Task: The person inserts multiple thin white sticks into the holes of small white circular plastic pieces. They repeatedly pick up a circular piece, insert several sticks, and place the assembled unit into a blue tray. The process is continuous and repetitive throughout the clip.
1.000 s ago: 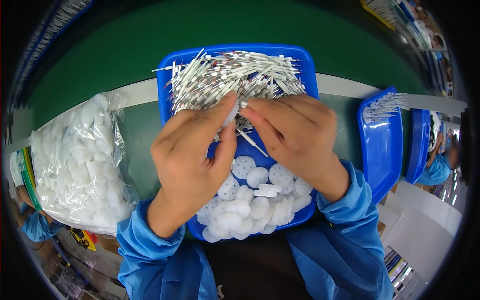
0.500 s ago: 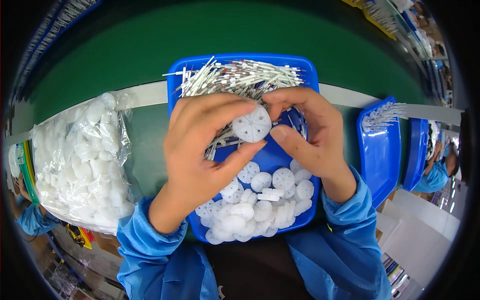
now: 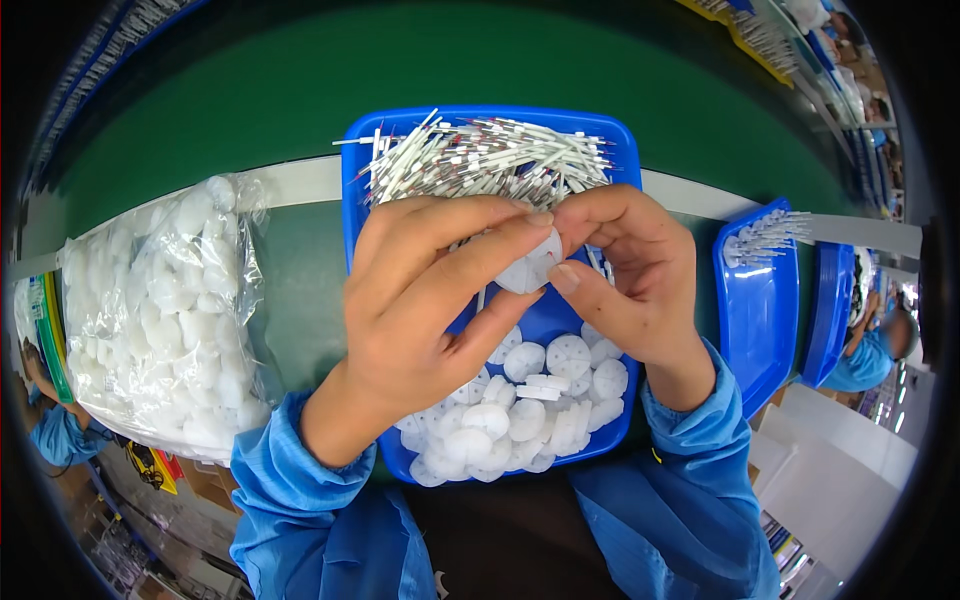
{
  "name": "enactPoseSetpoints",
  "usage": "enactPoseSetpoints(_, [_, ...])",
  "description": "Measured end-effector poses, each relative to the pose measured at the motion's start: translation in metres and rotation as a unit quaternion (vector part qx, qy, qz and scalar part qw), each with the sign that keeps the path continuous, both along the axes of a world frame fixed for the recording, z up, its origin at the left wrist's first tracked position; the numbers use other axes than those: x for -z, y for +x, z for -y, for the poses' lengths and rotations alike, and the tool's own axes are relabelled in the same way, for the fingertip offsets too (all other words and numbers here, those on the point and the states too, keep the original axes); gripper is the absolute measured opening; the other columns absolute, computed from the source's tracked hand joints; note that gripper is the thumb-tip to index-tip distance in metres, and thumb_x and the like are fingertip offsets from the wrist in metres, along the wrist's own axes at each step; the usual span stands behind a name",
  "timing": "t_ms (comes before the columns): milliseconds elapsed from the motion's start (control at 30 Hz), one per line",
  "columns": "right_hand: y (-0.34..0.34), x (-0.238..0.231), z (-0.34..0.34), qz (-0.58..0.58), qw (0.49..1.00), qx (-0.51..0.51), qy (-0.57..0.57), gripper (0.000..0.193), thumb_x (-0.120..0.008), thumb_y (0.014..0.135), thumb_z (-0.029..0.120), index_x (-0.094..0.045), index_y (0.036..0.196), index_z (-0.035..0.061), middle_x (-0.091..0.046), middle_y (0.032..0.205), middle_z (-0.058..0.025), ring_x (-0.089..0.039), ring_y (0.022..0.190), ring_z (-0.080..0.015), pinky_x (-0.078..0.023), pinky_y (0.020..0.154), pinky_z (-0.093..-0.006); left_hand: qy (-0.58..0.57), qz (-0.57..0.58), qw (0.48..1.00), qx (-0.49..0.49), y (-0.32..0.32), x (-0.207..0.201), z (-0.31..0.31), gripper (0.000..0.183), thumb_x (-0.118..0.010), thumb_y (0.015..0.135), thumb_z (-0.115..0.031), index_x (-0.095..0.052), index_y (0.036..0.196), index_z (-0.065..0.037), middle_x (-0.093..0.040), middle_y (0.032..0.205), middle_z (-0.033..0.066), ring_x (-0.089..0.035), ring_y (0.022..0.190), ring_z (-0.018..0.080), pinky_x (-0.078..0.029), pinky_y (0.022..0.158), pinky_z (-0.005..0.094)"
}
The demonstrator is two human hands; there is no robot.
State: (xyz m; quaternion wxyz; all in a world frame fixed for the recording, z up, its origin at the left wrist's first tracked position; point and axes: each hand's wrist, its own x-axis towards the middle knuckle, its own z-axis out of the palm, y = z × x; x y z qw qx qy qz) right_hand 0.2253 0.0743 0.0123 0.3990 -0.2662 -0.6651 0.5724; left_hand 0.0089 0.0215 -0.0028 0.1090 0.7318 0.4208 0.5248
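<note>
While both hands meet over the middle of the blue tray [image 3: 352,190], the left hand [image 3: 430,300] and right hand [image 3: 630,275] together pinch one white disc [image 3: 530,268], tilted, its flat face turned toward the left hand. Roughly twenty more discs [image 3: 520,410] fill the tray's near end; thin white pins [image 3: 490,155], too many to count, lie crosswise at its far end. One clear bag of discs [image 3: 160,310] lies left, and two more blue trays [image 3: 755,300] sit right.

Place: we took it for a factory assembly line | Signs: we saw a long green conveyor belt [image 3: 300,90], blue parts trays [image 3: 755,310] of thin white pins [image 3: 480,160], a bulk bag of white discs [image 3: 160,310], and blue-smocked co-workers [image 3: 865,355] alongside.
</note>
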Motion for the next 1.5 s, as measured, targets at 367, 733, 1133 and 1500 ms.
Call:
enactPoseSetpoints(367, [0.005,-0.01,-0.008,0.022,0.996,-0.021,-0.081,0.027,-0.078,0.096,-0.005,-0.069,0.121,-0.0044,-0.078,0.106,-0.009,-0.076,0.097,-0.0132,-0.06,0.088,-0.0285,-0.012,-0.019,1.0,0.006,-0.002,0.001,0.001,0.054,-0.089,0.074,-0.001,-0.077,0.127,-0.002,-0.076,0.126,0.0158,-0.071,0.109,0.0326,-0.057,0.091,0.04])
enactPoseSetpoints(733, [0.033,-0.025,0.023,0.516,0.746,0.127,0.402,0.033,-0.088,0.072,0.013,-0.074,0.101,0.0102,-0.075,0.092,-0.0021,-0.067,0.084,-0.0241,-0.047,0.074,-0.0403,-0.091,0.101,0.99,0.025,-0.008,0.005,0.003,0.031,-0.07,0.102,-0.01,-0.078,0.13,0.001,-0.068,0.122,0.013,-0.068,0.097,0.0189,-0.055,0.081,0.0275])
enactPoseSetpoints(1133, [0.018,-0.018,0.003,0.047,0.996,0.077,-0.01,0.021,-0.076,0.089,-0.009,-0.069,0.106,0.0012,-0.073,0.1,-0.0067,-0.071,0.09,-0.013,-0.059,0.081,-0.0307,-0.207,0.236,0.949,0.0,0.0,0.008,0.004,0.039,-0.067,0.101,0.002,-0.076,0.138,-0.007,-0.069,0.115,0.0077,-0.062,0.087,0.0097,-0.051,0.07,0.0226])
enactPoseSetpoints(1500, [-0.007,0.003,-0.002,0.152,0.965,0.132,0.167,0.019,-0.089,0.085,0.001,-0.082,0.103,0.0023,-0.08,0.084,-0.0057,-0.074,0.072,-0.0107,-0.058,0.067,-0.0253,-0.204,0.262,0.943,-0.032,-0.002,0.006,0.005,0.035,-0.071,0.099,0.004,-0.076,0.132,-0.003,-0.07,0.117,0.0092,-0.071,0.101,0.0145,-0.063,0.075,0.0245])
